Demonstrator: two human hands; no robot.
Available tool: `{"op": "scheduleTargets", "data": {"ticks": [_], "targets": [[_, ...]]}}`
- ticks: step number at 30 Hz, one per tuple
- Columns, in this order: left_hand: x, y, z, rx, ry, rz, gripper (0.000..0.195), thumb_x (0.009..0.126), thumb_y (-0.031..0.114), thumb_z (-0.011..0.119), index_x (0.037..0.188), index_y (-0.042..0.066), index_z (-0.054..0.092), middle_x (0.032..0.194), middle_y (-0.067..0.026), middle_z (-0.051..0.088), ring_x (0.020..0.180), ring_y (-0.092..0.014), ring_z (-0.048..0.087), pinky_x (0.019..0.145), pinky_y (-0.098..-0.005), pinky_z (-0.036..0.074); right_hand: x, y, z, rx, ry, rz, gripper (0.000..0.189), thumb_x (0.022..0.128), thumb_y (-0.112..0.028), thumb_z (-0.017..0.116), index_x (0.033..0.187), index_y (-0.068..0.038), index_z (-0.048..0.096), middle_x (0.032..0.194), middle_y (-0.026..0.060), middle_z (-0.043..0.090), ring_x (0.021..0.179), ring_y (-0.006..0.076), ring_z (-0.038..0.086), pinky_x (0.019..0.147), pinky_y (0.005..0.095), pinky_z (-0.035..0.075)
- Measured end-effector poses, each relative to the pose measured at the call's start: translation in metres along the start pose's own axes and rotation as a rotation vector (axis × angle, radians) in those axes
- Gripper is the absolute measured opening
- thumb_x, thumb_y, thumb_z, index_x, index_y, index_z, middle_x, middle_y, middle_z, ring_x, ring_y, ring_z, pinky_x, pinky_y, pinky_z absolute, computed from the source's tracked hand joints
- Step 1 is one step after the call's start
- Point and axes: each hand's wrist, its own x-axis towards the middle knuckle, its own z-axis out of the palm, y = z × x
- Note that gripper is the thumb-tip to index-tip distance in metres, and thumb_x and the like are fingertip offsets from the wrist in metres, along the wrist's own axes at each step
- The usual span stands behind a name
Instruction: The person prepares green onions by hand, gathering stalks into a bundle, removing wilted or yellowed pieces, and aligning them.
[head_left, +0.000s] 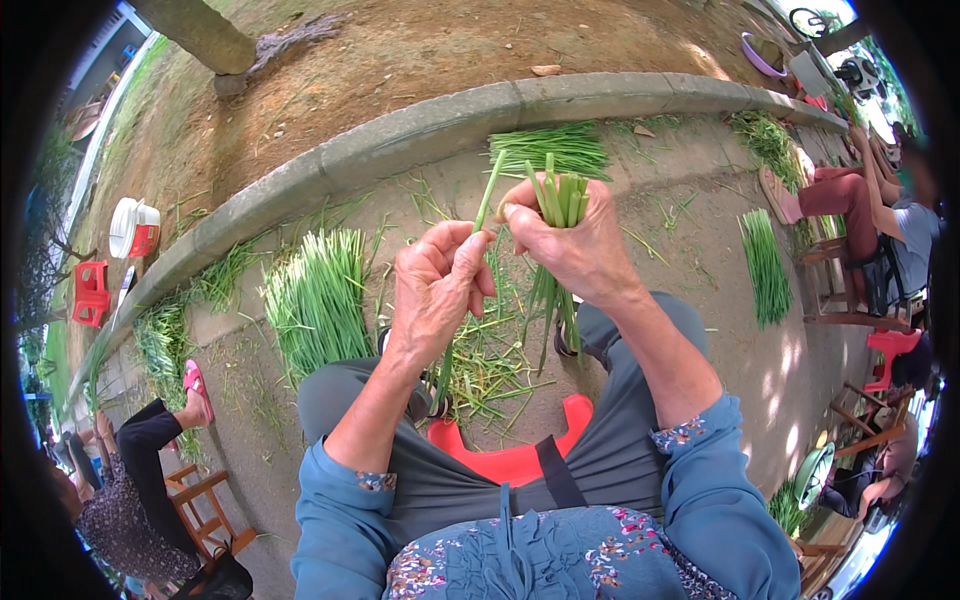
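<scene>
Between the thumb and fingers of my left hand (442, 289) is a single long green stalk (491, 187), its upper end pointing up and its leafy end hanging down. My right hand (574, 232) grips a small bunch of green stalks (562, 196), cut ends up and leaves hanging below. The two hands are close together, the right one slightly higher. A large pile of green stalks with pale ends (319, 300) lies on the pavement to the left. Beyond my hands, a flatter stack of stalks (555, 150) lies by the curb. Loose trimmings (487, 375) cover the ground between my feet.
A concrete curb (420, 124) curves across, with bare soil beyond it. A red plastic stool (495, 459) is under me. People sit at left (135, 517) and right (900, 217); another stalk bundle (765, 266) lies at right. A white bucket (133, 229) stands beyond the curb.
</scene>
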Motion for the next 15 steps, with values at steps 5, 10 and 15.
{"op": "scheduleTargets", "data": {"ticks": [5, 10, 15], "targets": [[0.001, 0.002, -0.002, -0.074, 0.008, -0.001, 0.022, 0.093, 0.020, 0.050, 0.096, -0.001, 0.055, 0.059, -0.0041, 0.057, 0.043, -0.006, 0.048, 0.038, -0.0184, 0.037, -0.003, -0.004, -0.004, 0.179, -0.146, 0.081, 0.010, 0.076, -0.007, 0.057, 0.070, 0.000, 0.062, 0.056, 0.0009, 0.056, 0.051, 0.0062, 0.050, 0.047, 0.0236, 0.041], [0.002, -0.005, -0.008, -0.148, 0.000, 0.010, 0.025, 0.094, 0.024, 0.048, 0.093, 0.001, 0.057, 0.061, -0.0031, 0.057, 0.043, -0.006, 0.048, 0.039, -0.0170, 0.035, -0.001, -0.009, -0.011, 0.233, -0.234, 0.278, 0.011, 0.082, -0.012, 0.062, 0.076, -0.002, 0.060, 0.057, -0.0009, 0.053, 0.049, 0.0053, 0.046, 0.041, 0.0221, 0.034], [0.004, -0.006, -0.011, -0.288, -0.017, 0.016, 0.028, 0.095, 0.028, 0.046, 0.090, 0.003, 0.058, 0.063, -0.0026, 0.058, 0.045, -0.006, 0.049, 0.040, -0.0173, 0.035, 0.003, 0.016, -0.002, 0.095, -0.002, 0.191, 0.011, 0.081, -0.013, 0.065, 0.082, -0.002, 0.066, 0.066, 0.0031, 0.062, 0.060, 0.0059, 0.054, 0.050, 0.0243, 0.043]]}}
